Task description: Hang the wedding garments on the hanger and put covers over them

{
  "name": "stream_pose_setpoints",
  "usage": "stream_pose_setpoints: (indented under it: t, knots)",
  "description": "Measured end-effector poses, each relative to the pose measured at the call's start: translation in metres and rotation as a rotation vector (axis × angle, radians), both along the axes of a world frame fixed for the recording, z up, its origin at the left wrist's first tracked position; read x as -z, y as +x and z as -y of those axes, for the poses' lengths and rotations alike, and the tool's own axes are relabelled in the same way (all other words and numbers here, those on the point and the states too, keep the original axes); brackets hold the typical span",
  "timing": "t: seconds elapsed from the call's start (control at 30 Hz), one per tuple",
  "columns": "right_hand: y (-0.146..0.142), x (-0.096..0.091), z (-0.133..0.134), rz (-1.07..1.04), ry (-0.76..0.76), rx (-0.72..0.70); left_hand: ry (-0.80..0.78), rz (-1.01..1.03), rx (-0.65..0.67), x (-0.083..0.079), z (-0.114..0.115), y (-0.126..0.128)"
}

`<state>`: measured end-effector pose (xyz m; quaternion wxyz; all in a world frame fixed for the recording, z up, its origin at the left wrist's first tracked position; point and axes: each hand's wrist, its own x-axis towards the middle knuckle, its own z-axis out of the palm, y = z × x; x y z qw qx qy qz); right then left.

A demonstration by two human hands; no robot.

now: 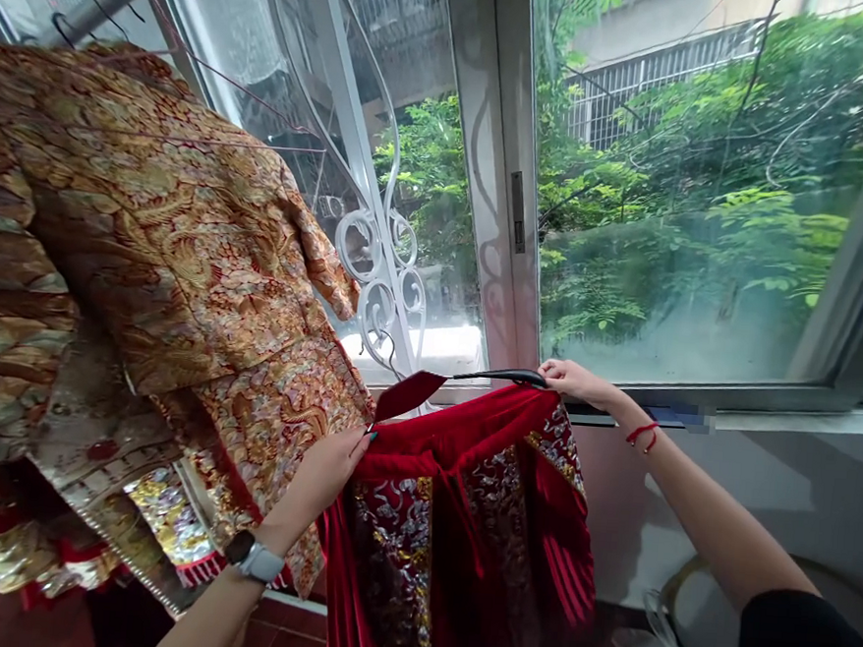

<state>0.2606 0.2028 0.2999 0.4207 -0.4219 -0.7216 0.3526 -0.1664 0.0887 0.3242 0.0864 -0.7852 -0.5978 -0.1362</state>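
Observation:
A red velvet skirt (453, 542) with gold and silver embroidered panels hangs in front of me from a black hanger (502, 376). My left hand (321, 478), with a white-strapped smartwatch (249, 557) on its wrist, grips the skirt's red waistband near its left end. A loose red flap (406, 396) sticks out beyond that hand. My right hand (575, 380), with a red thread bracelet (641, 435) on its wrist, holds the hanger's right end at the top of the skirt. Part of the hanger is hidden behind the fabric.
A gold and red brocade jacket (165, 216) and more brocade garments hang close on the left, touching the skirt's side. Behind the skirt stand a window frame (505, 171) and a white scrolled metal grille (377, 261). A white object (684, 617) stands low at right, above a tiled floor (283, 638).

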Motion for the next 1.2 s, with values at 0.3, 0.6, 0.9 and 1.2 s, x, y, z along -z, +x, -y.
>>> stream_pose_setpoints:
  t: [0.3, 0.6, 0.9, 1.2]
  knots:
    - [0.005, -0.029, 0.001, 0.091, -0.071, 0.229, -0.024, 0.045, 0.102, 0.005, -0.013, 0.004]
    - [-0.019, -0.051, -0.037, 0.312, -0.094, 0.439, -0.051, 0.069, 0.138, 0.006, -0.024, 0.002]
    - [-0.056, -0.047, -0.065, 0.57, 0.123, 0.51, -0.087, 0.069, 0.111, -0.002, -0.03, -0.014]
    - [-0.062, -0.04, -0.062, 0.723, 0.264, 0.412, 0.14, 0.293, 0.141, 0.002, -0.038, 0.012]
